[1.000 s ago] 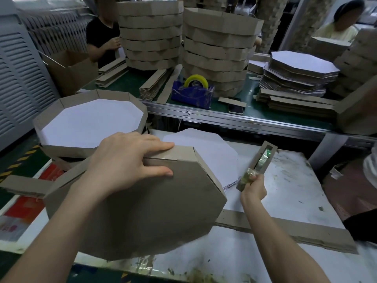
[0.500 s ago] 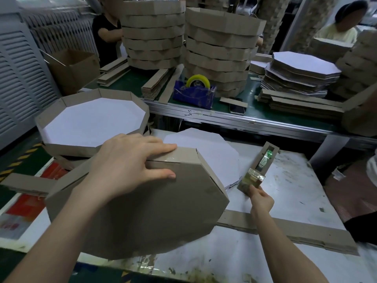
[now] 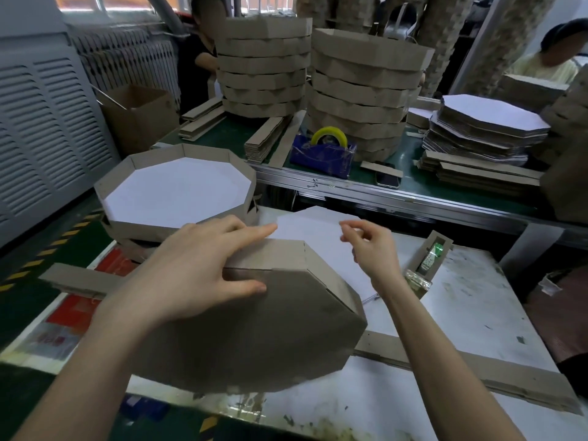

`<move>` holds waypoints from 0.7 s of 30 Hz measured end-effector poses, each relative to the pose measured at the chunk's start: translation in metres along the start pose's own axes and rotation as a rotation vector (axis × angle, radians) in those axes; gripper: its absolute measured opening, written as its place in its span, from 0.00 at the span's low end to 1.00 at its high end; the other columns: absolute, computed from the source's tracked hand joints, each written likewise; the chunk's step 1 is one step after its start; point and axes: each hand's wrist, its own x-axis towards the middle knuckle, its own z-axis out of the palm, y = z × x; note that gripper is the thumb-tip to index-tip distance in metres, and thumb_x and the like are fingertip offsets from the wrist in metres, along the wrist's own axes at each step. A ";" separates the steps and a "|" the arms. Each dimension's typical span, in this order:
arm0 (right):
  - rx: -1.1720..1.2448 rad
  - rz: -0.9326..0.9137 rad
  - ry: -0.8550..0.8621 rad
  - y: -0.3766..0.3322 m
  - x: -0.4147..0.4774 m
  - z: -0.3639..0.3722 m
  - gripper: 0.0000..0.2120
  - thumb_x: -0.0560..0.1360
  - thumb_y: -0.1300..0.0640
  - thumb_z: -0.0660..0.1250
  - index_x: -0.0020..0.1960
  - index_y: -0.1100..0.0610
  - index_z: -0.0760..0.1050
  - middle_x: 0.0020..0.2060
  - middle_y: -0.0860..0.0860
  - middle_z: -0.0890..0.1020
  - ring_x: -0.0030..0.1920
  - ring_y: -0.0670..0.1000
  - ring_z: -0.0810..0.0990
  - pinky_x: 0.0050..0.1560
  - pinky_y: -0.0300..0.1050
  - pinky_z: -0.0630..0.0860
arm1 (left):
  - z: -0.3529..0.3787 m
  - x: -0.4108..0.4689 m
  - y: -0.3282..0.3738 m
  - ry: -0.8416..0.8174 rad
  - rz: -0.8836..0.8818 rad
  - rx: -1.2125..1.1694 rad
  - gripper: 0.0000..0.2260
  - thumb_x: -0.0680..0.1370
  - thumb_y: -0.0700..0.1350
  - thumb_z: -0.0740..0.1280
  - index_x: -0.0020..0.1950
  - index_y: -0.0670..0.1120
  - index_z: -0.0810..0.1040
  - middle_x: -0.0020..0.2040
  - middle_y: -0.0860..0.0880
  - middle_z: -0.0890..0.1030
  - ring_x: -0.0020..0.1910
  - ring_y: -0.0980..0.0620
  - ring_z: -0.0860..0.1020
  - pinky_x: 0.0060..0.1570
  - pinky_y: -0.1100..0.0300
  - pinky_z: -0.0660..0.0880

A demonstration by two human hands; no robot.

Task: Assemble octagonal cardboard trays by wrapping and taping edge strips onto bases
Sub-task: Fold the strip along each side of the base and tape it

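White table (image 3: 461,313), stained; finished tray stacks (image 3: 359,90) on green table (image 3: 410,154) behind. Tray (image 3: 254,338) stands tilted at near table edge, underside toward camera. Left hand (image 3: 191,275), fingers spread flat, presses strip seam at rim. Right hand (image 3: 372,246) raised beside, fingers narrowly pinched; whether tape is between them, cannot tell. Judged step: taping seam; next needs tape laid squarely across joint. Dispenser (image 3: 426,265) lies alongside

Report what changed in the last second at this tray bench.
The right hand let go of the cardboard-cased tape dispenser, which now rests on the white table. The hand moved left toward the upturned brown octagonal cardboard tray, fingertips pinched together. The left hand stayed pressed on the tray's edge, and the tray is unmoved.
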 end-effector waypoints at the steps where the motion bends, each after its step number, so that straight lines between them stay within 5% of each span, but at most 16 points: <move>1: -0.043 -0.063 -0.050 -0.017 -0.004 0.000 0.12 0.81 0.58 0.66 0.63 0.55 0.80 0.36 0.50 0.83 0.28 0.37 0.75 0.29 0.32 0.69 | 0.000 -0.004 -0.001 -0.005 0.000 -0.007 0.36 0.69 0.73 0.58 0.75 0.70 0.49 0.58 0.67 0.64 0.53 0.63 0.66 0.50 0.62 0.67; 3: -0.080 -0.105 -0.193 -0.047 -0.013 0.000 0.26 0.81 0.56 0.66 0.77 0.50 0.63 0.32 0.48 0.82 0.28 0.40 0.73 0.29 0.35 0.70 | 0.001 -0.008 0.002 -0.013 0.012 -0.027 0.37 0.69 0.72 0.59 0.75 0.69 0.48 0.59 0.67 0.64 0.55 0.61 0.68 0.52 0.60 0.72; 5: -0.108 -0.155 -0.287 -0.070 -0.023 0.000 0.34 0.81 0.55 0.65 0.81 0.50 0.50 0.34 0.46 0.84 0.30 0.40 0.73 0.32 0.40 0.73 | 0.004 -0.011 0.007 0.000 0.020 -0.026 0.39 0.67 0.75 0.57 0.75 0.68 0.47 0.60 0.65 0.65 0.55 0.58 0.71 0.51 0.57 0.74; 8: -0.122 -0.260 -0.324 -0.093 -0.036 -0.003 0.29 0.81 0.54 0.65 0.79 0.48 0.58 0.38 0.45 0.85 0.30 0.39 0.74 0.36 0.38 0.73 | 0.008 -0.013 0.009 0.059 0.012 0.014 0.42 0.64 0.78 0.54 0.76 0.67 0.46 0.62 0.62 0.67 0.54 0.55 0.72 0.47 0.57 0.73; 12: 0.078 -0.244 -0.419 -0.115 -0.051 -0.006 0.17 0.81 0.54 0.65 0.69 0.45 0.71 0.35 0.49 0.84 0.29 0.44 0.68 0.29 0.34 0.68 | 0.012 -0.016 0.005 0.140 0.017 0.006 0.45 0.63 0.79 0.54 0.75 0.66 0.42 0.65 0.60 0.70 0.57 0.52 0.74 0.50 0.54 0.74; 21: 0.023 -0.210 -0.628 -0.121 -0.063 0.004 0.13 0.81 0.59 0.65 0.64 0.50 0.78 0.35 0.51 0.83 0.27 0.43 0.69 0.28 0.34 0.66 | 0.015 -0.011 0.008 0.245 -0.032 -0.135 0.57 0.58 0.76 0.61 0.71 0.64 0.24 0.64 0.53 0.78 0.54 0.49 0.81 0.47 0.50 0.80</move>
